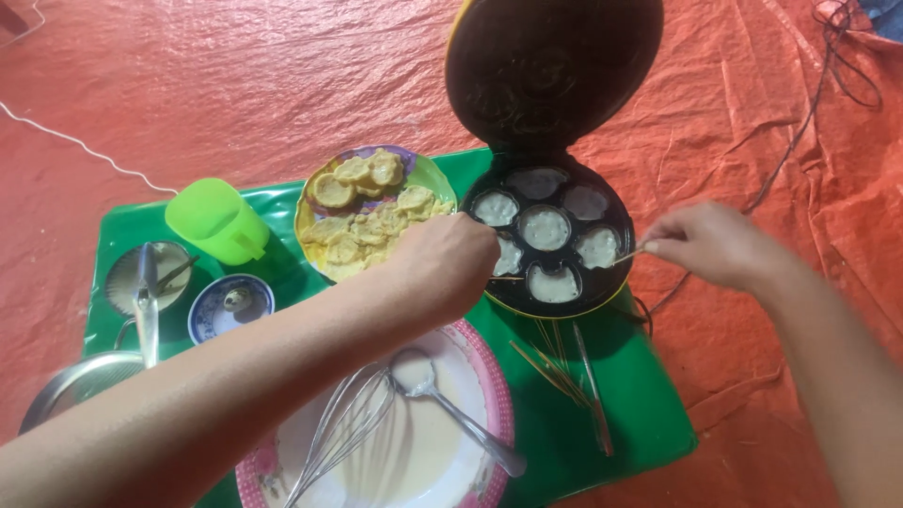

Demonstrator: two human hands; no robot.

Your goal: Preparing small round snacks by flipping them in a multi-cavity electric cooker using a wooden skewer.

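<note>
- Right hand [710, 246]: I see it pinched closed on a thin wooden skewer [628, 254], tip at the right rim of the cake maker [550, 240].
- Left hand [451, 263]: fist-like, apparently gripping a second skewer [508, 278] at the maker's left edge.
- Step in hand, as I judge it: probing the pale batter cakes [546, 229] in the round moulds, lid open at the far side.
- Next move calls for sliding a tip under one cake without tearing it.
- Left of the maker: plate of browned cakes [362, 212], green jug [216, 221].
- Near side: batter bowl [494, 395] with whisk [343, 428] and ladle [451, 414]; spare skewers [555, 367] lie just beside it.
- Obstruction: my left forearm crosses over the bowl.
</note>
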